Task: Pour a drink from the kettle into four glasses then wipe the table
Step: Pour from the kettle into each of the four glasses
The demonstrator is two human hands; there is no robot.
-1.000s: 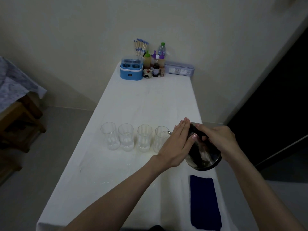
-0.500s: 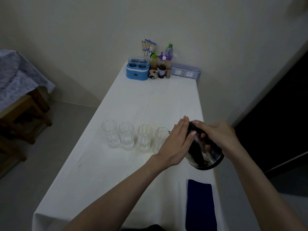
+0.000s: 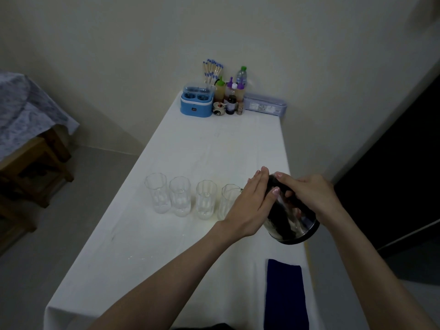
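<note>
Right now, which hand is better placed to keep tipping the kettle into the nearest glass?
Right. The right hand grips the kettle; the left hand lies flat against its side, near the glass.

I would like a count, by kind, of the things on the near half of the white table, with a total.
Clear drinking glasses: 4, in a row, at and
Dark kettle with a shiny metal body: 1, tilted, held above the table by the right hand, left hand flat against it
Dark blue cloth: 1
Total: 6
</note>
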